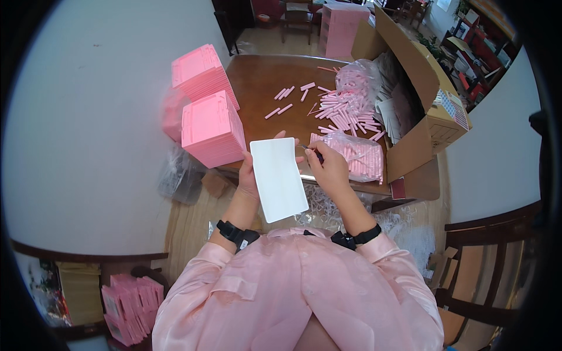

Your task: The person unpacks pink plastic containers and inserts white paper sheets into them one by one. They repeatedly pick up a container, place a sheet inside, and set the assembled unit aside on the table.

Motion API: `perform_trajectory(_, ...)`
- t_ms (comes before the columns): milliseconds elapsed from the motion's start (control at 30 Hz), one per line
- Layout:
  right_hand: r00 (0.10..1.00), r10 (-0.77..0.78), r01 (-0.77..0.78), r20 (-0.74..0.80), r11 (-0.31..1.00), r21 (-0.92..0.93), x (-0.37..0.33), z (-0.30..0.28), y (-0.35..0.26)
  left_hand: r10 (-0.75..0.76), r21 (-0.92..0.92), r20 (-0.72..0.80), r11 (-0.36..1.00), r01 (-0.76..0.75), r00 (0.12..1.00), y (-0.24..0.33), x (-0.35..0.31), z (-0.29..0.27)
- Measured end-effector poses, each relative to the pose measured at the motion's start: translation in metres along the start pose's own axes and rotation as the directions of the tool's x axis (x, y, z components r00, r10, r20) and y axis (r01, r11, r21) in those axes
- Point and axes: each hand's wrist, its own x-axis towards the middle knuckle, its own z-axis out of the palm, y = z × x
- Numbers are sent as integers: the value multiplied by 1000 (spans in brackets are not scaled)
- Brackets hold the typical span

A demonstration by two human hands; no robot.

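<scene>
Brown table (263, 82) stood against white walls, crowded by pink stacks (212, 127) and a carton (421, 88). Left hand (249, 175) gripped a white card (278, 178) above its near edge; right hand (329, 167) pinched a small dark piece (319, 155).

Home packing room, wooden table (263, 79), pink card stacks (211, 126), cardboard box (421, 99)
</scene>
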Motion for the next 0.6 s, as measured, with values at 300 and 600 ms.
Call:
perform_trajectory(300,987,49,-66,-150,991,-115,53,111,-68,-72,-31,-21,997,71,997,113,-1,-82)
perform_trajectory(600,982,61,-113,-180,950,-290,71,148,-87,-122,-68,-19,990,120,992,134,-1,-116)
